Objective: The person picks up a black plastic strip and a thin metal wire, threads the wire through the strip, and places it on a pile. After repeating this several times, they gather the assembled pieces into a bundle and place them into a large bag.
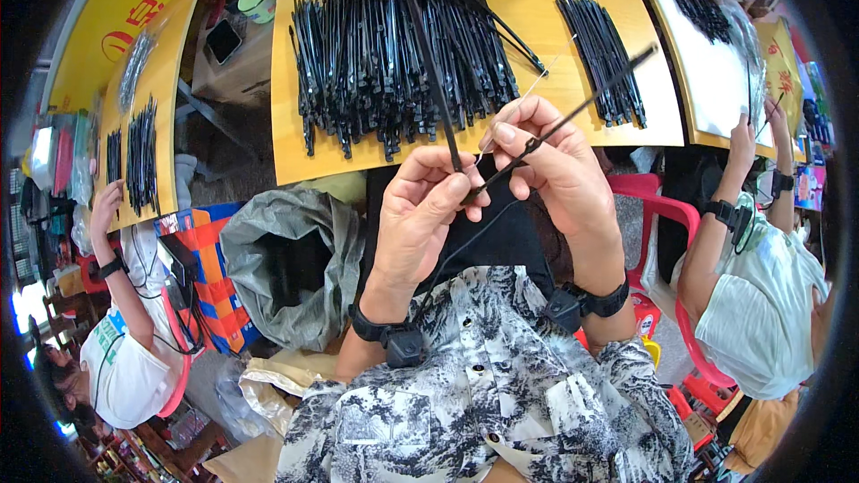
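Note:
My left hand (419, 210) pinches a long, narrow black strip (431, 63) that runs up past the table's far side. From the same fingertips a second black length (586, 100) slants up to the right, crossing in front of my right hand (564, 170). It has a small knob-like bump partway along; whether both lengths are one piece, I cannot tell. My right thumb and forefinger are closed on a thin pale strand (537, 82) close to the left fingertips. Beyond my hands lies a large heap of black strips (394, 63).
A smaller black bundle (601, 58) lies to the right on the yellow tabletop (537, 148). Below the table's left side stands an open grey sack (295, 259). Co-workers sit at either side: one in a white shirt (134, 362), another on a red chair (667, 206).

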Motion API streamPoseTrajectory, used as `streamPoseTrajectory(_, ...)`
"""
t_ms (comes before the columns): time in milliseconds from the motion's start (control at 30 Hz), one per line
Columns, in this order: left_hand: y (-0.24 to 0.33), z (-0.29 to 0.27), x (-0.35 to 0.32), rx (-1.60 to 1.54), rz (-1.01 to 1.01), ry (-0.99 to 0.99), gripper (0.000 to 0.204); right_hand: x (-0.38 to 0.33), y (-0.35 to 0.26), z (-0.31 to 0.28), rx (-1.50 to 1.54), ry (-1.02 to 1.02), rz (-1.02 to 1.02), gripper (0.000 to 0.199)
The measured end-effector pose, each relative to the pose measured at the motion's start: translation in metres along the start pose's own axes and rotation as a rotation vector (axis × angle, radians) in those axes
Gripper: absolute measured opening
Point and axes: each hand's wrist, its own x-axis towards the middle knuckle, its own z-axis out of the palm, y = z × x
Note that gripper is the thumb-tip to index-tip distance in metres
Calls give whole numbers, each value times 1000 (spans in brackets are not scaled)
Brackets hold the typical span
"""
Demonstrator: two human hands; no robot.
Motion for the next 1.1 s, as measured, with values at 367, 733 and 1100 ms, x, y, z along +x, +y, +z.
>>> streamPoseTrajectory(367, -6, 1, 3, 325, 143, 237, 13, -15, -26, 10, -177, 151, -130, 24)
streamPoseTrajectory(733, 4, 6, 15, 191, -132, 65, 10, -1, -10, -7, -51, 52, -101, 18)
streamPoseTrajectory(1100, -4, 11, 19, 188, -148, 47, 13, 0, -7, -11, -33, -34, -107, 19)
